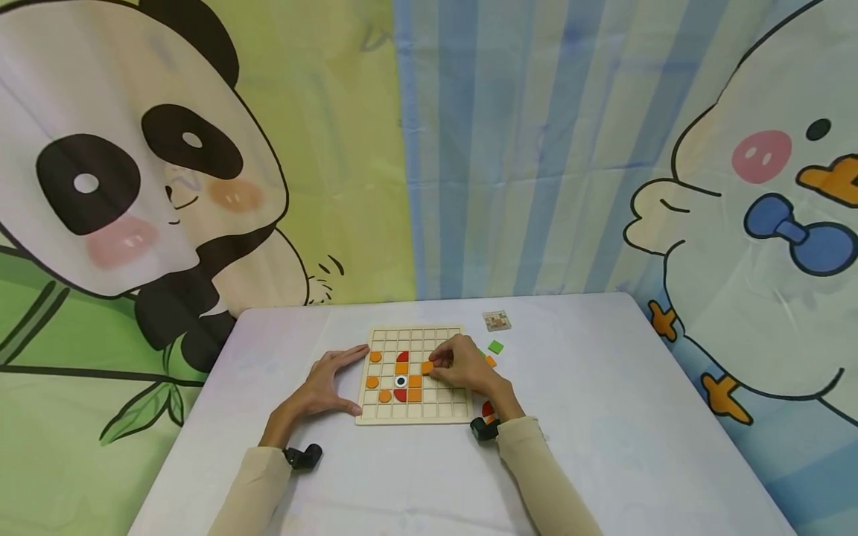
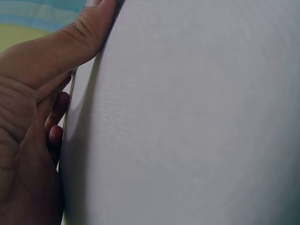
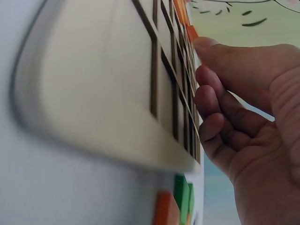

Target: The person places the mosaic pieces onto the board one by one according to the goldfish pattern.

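Observation:
A pale wooden grid board (image 1: 445,411) lies flat on the white table. At its left edge rests my left hand (image 1: 325,383), thumb and fingers spread wide and touching the rim. My right hand (image 1: 464,366) pinches an orange square tile (image 1: 427,368) over the board's middle; in the right wrist view, thumb and fingertips meet at the orange tile (image 3: 192,33). Set on the grid are orange discs (image 1: 372,382), red rounded pieces (image 1: 400,395), several orange squares (image 1: 415,395) and a white eye piece (image 1: 401,381) with a black centre.
Right of the board lie a green tile (image 1: 495,347), an orange piece (image 1: 491,362) and a red piece (image 1: 488,409), partly hidden by the right wrist. A small patterned card (image 1: 497,321) lies near the table's far edge. Cartoon-printed curtains (image 1: 469,149) hang behind.

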The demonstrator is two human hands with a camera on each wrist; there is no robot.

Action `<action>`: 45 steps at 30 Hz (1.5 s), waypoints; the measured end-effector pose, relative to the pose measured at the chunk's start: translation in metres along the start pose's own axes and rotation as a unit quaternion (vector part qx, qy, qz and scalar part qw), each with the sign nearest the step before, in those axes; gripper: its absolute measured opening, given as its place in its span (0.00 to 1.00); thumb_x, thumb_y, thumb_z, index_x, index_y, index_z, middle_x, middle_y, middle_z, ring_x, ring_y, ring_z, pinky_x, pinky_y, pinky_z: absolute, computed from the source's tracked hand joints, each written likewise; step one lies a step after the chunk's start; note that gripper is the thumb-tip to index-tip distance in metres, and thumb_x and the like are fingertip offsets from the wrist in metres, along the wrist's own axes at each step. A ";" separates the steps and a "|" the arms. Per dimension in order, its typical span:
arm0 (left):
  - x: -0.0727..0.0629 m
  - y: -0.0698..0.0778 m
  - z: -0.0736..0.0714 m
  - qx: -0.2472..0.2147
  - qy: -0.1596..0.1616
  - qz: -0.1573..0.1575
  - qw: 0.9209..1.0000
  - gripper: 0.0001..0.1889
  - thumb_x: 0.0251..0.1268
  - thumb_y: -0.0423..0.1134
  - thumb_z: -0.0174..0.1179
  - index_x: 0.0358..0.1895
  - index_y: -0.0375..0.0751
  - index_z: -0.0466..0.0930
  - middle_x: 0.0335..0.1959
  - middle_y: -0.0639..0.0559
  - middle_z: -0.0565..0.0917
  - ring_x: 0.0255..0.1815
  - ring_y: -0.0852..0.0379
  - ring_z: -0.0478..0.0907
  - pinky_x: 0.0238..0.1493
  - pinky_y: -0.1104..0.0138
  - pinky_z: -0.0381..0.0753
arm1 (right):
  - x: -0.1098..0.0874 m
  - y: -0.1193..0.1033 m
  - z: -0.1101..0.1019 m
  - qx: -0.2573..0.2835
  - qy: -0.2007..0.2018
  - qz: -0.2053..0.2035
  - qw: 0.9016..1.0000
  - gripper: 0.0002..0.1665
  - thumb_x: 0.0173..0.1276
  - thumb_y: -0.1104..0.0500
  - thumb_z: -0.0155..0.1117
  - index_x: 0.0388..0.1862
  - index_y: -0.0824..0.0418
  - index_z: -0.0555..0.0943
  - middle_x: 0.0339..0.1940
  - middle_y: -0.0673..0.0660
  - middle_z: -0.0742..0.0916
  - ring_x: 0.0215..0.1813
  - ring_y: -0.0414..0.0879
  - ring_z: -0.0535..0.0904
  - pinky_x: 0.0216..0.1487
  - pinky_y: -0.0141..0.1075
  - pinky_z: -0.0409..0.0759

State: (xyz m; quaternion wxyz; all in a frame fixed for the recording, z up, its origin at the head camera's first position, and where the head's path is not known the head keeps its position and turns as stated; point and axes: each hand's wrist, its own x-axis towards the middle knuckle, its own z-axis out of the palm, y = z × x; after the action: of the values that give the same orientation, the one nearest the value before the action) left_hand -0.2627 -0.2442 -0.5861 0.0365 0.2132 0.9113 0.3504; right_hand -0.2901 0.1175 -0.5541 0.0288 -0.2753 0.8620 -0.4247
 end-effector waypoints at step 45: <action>-0.001 0.004 -0.003 0.005 0.004 0.007 1.000 0.69 0.30 0.58 0.93 0.85 0.47 0.68 0.87 0.47 0.68 0.77 0.37 0.68 0.73 0.35 0.61 | 0.001 -0.004 -0.006 0.002 -0.003 -0.006 1.000 0.13 0.70 0.66 0.78 0.52 0.67 0.93 0.39 0.56 0.94 0.36 0.41 0.85 0.39 0.33 0.83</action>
State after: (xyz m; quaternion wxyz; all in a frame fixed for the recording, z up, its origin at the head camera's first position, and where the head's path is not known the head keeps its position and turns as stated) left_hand -0.2609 -0.2437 -0.5811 0.0293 0.2179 0.9116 0.3474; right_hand -0.2906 0.1196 -0.5475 0.0297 -0.2822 0.8590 -0.4260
